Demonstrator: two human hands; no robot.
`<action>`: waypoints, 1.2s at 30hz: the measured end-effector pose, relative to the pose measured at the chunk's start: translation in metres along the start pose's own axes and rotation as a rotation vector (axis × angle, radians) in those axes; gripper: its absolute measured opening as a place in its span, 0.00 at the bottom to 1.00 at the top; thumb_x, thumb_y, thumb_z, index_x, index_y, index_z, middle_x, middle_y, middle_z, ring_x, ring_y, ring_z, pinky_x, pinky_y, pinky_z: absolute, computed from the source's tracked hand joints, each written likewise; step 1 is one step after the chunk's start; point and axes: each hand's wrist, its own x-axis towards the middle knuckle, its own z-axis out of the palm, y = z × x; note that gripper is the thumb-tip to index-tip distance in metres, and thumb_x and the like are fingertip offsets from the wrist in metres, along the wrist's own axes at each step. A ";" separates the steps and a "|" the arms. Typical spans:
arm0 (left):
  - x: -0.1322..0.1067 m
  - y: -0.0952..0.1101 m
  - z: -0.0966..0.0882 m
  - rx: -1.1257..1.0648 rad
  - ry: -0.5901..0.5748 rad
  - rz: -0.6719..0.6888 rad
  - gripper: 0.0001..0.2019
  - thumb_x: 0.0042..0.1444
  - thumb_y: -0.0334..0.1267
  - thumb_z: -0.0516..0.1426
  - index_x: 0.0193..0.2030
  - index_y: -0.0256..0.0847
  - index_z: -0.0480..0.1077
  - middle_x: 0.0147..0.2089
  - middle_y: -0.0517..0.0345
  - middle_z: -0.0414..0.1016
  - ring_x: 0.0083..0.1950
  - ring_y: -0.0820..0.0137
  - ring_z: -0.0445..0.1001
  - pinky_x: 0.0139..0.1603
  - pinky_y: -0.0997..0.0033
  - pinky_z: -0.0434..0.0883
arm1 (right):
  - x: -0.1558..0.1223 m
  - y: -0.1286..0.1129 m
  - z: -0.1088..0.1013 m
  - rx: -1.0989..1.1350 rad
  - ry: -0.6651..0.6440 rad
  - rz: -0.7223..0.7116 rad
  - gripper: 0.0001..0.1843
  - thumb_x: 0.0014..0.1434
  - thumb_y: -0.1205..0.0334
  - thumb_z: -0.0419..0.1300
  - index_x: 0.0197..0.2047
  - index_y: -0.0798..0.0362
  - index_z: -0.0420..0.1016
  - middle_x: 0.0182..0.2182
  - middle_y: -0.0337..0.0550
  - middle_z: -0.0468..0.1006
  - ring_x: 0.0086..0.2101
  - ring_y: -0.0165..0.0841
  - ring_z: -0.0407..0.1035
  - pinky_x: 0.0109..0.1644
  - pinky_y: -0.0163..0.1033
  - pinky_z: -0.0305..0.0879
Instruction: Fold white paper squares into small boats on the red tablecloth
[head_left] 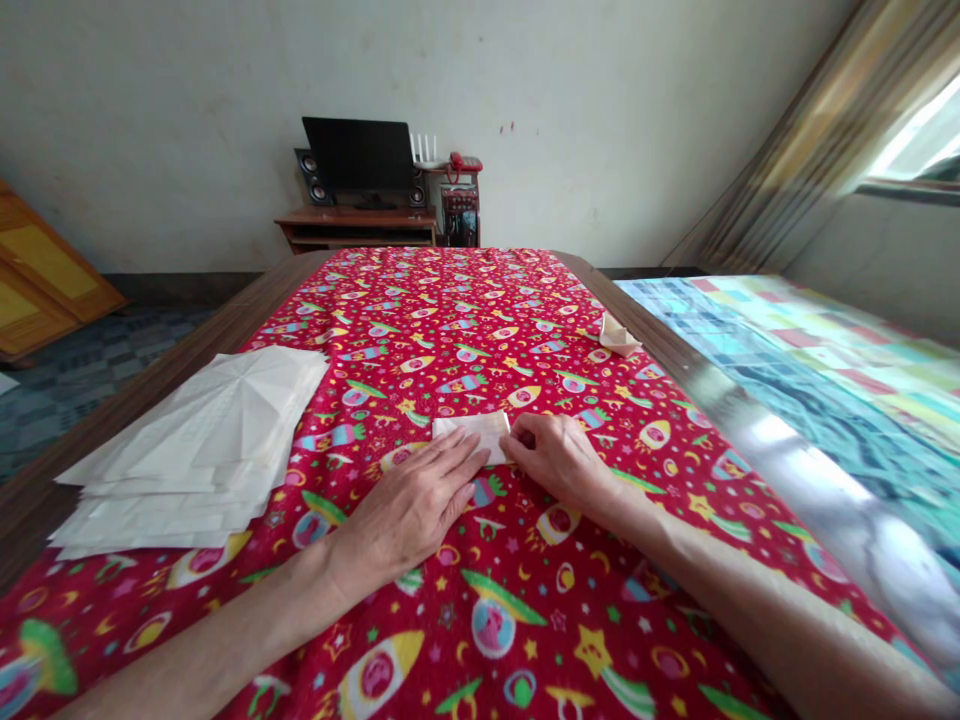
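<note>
A small folded piece of white paper lies flat on the red patterned cloth. Across its left part rests my left hand, fingers stretched out and laid flat on the paper. My right hand has its fingers curled in, thumb and forefinger pinching the paper's right edge. The fingers hide part of the paper's lower and right side. To the left is a stack of creased white paper sheets. Near the cloth's right edge sits a folded paper piece that stands up from the surface.
Beyond the table's far end are a monitor, speakers, a white router and a red telephone. A bed with a checked cover is at the right. A yellow cabinet stands at the left.
</note>
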 end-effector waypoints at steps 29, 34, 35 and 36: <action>-0.019 0.002 -0.010 0.107 -0.084 -0.002 0.21 0.66 0.38 0.46 0.64 0.37 0.59 0.67 0.51 0.59 0.68 0.63 0.57 0.66 0.58 0.58 | -0.052 0.006 -0.024 -0.175 -0.291 -0.540 0.28 0.69 0.56 0.44 0.68 0.57 0.49 0.66 0.50 0.53 0.65 0.38 0.47 0.67 0.52 0.48; -0.033 -0.003 -0.017 0.139 -0.110 -0.019 0.21 0.66 0.38 0.46 0.64 0.39 0.59 0.67 0.54 0.59 0.67 0.66 0.58 0.67 0.59 0.57 | -0.055 0.012 -0.027 -0.192 -0.244 -0.532 0.26 0.68 0.61 0.45 0.67 0.57 0.52 0.64 0.51 0.57 0.64 0.39 0.50 0.67 0.52 0.50; -0.035 -0.004 -0.018 0.146 -0.108 -0.019 0.20 0.66 0.38 0.46 0.64 0.39 0.59 0.67 0.55 0.59 0.67 0.66 0.58 0.67 0.59 0.57 | -0.056 0.012 -0.028 -0.195 -0.231 -0.533 0.26 0.68 0.62 0.46 0.67 0.58 0.53 0.64 0.52 0.57 0.63 0.39 0.51 0.67 0.52 0.51; -0.036 -0.005 -0.019 0.152 -0.104 -0.018 0.20 0.66 0.38 0.46 0.64 0.39 0.60 0.66 0.55 0.60 0.67 0.66 0.59 0.66 0.59 0.58 | -0.057 0.011 -0.028 -0.197 -0.218 -0.533 0.25 0.67 0.63 0.46 0.66 0.59 0.54 0.63 0.52 0.58 0.63 0.39 0.51 0.66 0.51 0.52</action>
